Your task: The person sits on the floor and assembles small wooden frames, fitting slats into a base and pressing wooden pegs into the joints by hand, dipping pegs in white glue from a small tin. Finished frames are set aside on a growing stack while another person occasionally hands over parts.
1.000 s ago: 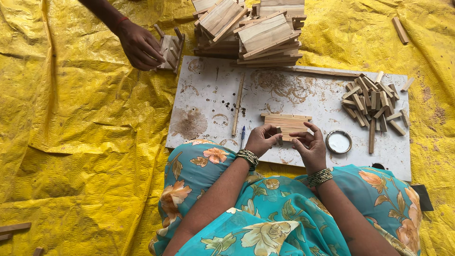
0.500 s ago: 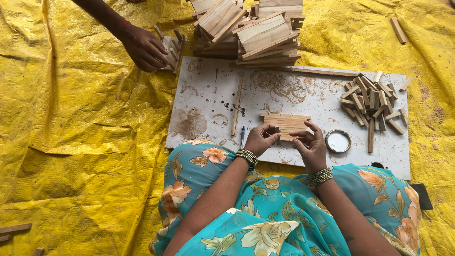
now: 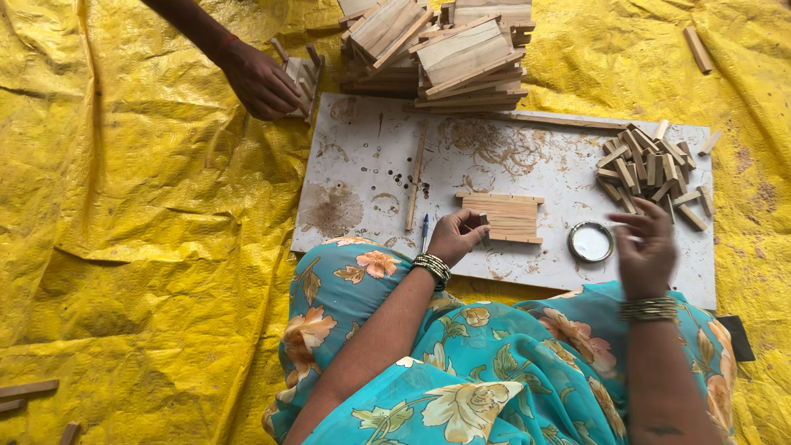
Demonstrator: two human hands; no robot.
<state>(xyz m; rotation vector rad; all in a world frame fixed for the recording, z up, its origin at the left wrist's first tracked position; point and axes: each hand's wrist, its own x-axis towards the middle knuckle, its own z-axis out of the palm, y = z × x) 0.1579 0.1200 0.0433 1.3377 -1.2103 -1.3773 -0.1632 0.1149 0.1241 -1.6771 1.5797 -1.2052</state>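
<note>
Your left hand (image 3: pixel 456 236) sits at the left edge of the small slat panel (image 3: pixel 503 218), thumb and fingertips pinched on that end, so it's clamped on the panel. The panel lies flat near the middle of the white board (image 3: pixel 362 173), long side running left to right.

Your right hand (image 3: pixel 645 247) is off the panel, fingers spread and loose, holding nothing, hovering just right of the round tin lid (image 3: pixel 591 242) and below the pile of short wood pieces (image 3: pixel 651 169). It's a bit blurred. Hands are well apart.

Edges: the board's near edge runs right at your lap, far edge butts the stacked finished panels (image 3: pixel 449 53). Open board room is left of the panel, around the long thin stick (image 3: pixel 414 180) and the blue pen (image 3: pixel 425 233). The right side is crowded by the pile and lid. The yellow tarp (image 3: pixel 124 247) lies all around, wide open to the left.

Another person's hand (image 3: pixel 262 82) at top left rests on a small bundle of sticks (image 3: pixel 301 74) just off the board's left corner.

Versus half a second ago: your right hand has left the panel's right end and swung out toward the pile; left hand stays put on the panel. The panel hasn't shifted. The other person's hand is about where it was.
</note>
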